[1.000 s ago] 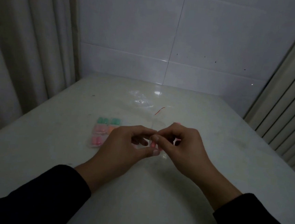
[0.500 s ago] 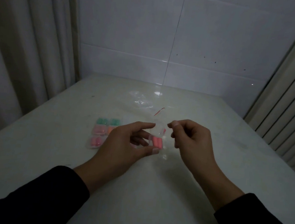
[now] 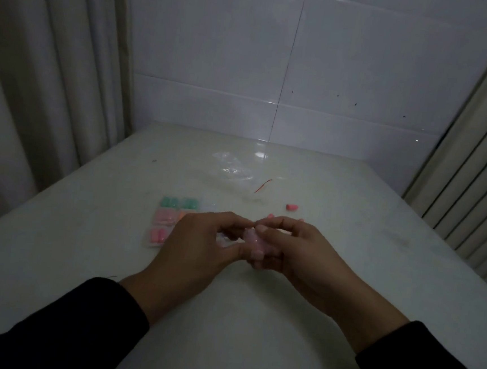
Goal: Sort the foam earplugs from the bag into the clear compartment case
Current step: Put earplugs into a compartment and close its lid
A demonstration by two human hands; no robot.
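A small clear bag [image 3: 253, 239] with pink earplugs inside is pinched between my left hand [image 3: 201, 245] and my right hand [image 3: 289, 253] at the middle of the table. The clear compartment case [image 3: 171, 222] lies just left of my left hand, partly hidden by it; green earplugs fill its far cells, pink and orange ones the nearer cells. One loose pink earplug [image 3: 292, 207] lies on the table beyond my right hand. Another pink earplug [image 3: 270, 216] peeks out right behind my right fingers.
An empty crumpled clear bag [image 3: 232, 168] and a thin red strip [image 3: 263, 185] lie farther back on the white table [image 3: 348, 252]. A tiled wall stands behind, curtains hang at left, and a slatted panel at right.
My right hand, apart from the bag half a second ago, has closed in on it again beside my left hand. A loose pink earplug now lies on the table beyond my right hand.
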